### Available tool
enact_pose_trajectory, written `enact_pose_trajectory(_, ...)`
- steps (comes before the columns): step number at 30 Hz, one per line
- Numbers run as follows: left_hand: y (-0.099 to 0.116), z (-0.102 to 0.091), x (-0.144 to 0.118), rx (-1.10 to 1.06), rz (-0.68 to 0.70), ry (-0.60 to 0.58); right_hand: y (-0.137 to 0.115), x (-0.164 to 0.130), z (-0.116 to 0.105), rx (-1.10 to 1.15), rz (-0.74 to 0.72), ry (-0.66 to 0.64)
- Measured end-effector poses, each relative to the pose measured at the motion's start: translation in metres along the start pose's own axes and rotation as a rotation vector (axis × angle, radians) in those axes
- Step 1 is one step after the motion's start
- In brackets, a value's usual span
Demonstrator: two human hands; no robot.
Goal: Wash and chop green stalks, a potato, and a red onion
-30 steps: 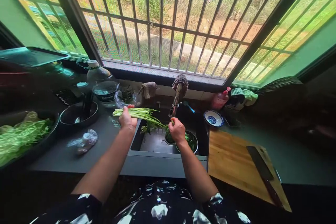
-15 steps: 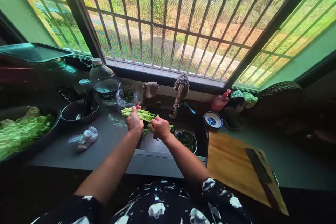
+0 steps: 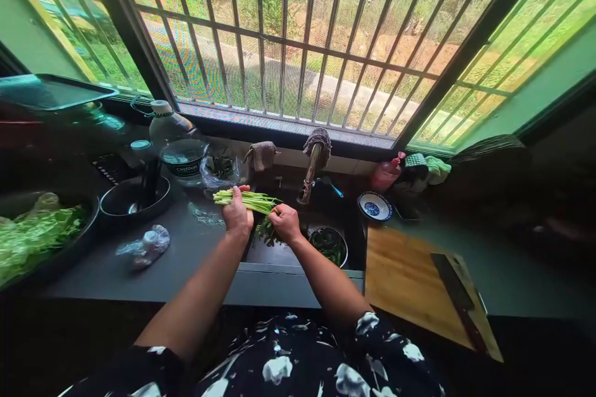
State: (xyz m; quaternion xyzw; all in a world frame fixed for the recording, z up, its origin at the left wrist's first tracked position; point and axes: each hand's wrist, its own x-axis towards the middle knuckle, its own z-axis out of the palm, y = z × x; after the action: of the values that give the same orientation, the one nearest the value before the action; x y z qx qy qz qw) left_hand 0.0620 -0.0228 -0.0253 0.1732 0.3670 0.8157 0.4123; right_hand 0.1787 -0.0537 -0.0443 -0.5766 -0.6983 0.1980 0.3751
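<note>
Green stalks (image 3: 249, 200), one bundle, lie level over the left edge of the sink (image 3: 279, 254), pale cut ends pointing left and leafy ends hanging toward the basin. The left hand (image 3: 237, 214) has its fingers clamped around the bundle near the pale ends. The right hand (image 3: 285, 222) sits just beside it, fingers closed on the leafy part of the same bundle. Both hands are above the sink's near-left corner.

In the basin stands one round metal bowl (image 3: 329, 245) with more greens in it, below one tap (image 3: 311, 170) wrapped in cloth at its top. To the right of the sink, one wooden cutting board (image 3: 410, 279) lies on the bench (image 3: 195, 254), with one cleaver (image 3: 459, 298) on its right side. One small blue-and-white dish (image 3: 374, 206) sits behind the board, near one red bottle (image 3: 388, 175). On the left of the bench are one dark pan (image 3: 133, 201), one large clear water bottle (image 3: 179, 146), one crumpled plastic bag (image 3: 146, 247) and one big basin of leafy greens (image 3: 40, 239) at the edge of view.
</note>
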Motion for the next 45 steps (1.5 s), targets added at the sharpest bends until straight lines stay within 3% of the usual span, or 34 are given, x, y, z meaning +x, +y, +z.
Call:
enact_pose_trajectory(5, 0.006, -0.002, 0.009, -0.047, -0.106, 0.085, 0.010, -0.006, -0.008, 0.196, 0.220, 0.052)
enact_pose_trajectory(11, 0.026, -0.004, 0.034, -0.208, -0.434, 0.266, 0.020, -0.035, -0.013, 0.217, 0.139, -0.151)
enact_pose_trajectory(14, 0.030, -0.005, 0.040, -0.201, -0.503, 0.265, 0.024, -0.042, -0.008, 0.138, 0.200, -0.109)
enact_pose_trajectory(19, 0.031, -0.002, 0.039, -0.121, -0.511, 0.229, 0.025, -0.031, -0.004, 0.094, 0.129, 0.051)
enact_pose_trajectory(22, 0.032, 0.003, 0.034, -0.108, -0.516, 0.226, 0.021, -0.020, 0.000, 0.041, 0.054, 0.043)
enact_pose_trajectory(26, 0.035, 0.007, 0.026, -0.166, -0.565, 0.266, 0.013, -0.010, 0.006, -0.100, 0.068, 0.021)
enact_pose_trajectory(35, 0.033, 0.001, 0.029, -0.174, -0.574, 0.254, 0.002, -0.015, 0.006, -0.198, 0.015, 0.027)
enact_pose_trajectory(39, 0.031, 0.001, 0.028, -0.137, -0.600, 0.236, 0.004, -0.009, 0.015, -0.052, 0.088, 0.088)
enact_pose_trajectory(45, 0.037, 0.003, 0.040, -0.163, -0.597, 0.282, 0.023, -0.015, 0.021, 0.310, 0.392, 0.176)
